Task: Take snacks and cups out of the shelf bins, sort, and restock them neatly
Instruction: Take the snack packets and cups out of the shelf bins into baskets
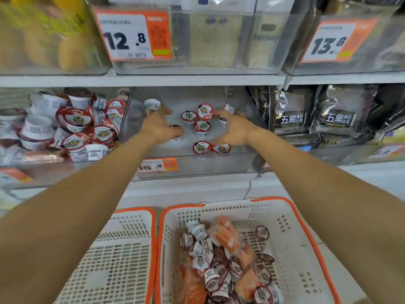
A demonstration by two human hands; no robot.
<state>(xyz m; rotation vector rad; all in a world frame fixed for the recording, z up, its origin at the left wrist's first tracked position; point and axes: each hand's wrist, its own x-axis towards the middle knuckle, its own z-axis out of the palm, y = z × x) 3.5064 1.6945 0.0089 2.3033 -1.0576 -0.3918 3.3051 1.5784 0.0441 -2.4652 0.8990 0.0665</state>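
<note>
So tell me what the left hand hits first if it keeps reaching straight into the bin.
Probably the upturned white cup right at the left hand's fingertips; depth is unclear, so it may already be touching it.

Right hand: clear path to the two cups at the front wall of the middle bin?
Probably yes. The right hand is already inside the clear bin, fingers spread just above the front pair of cups. Nothing sits between them; the left hand is off to the side.

Two bare forearms, nothing worn

Left hand and right hand are ungloved, with no sleeves, watch or bands on either arm (rings too blurred to tell).
</note>
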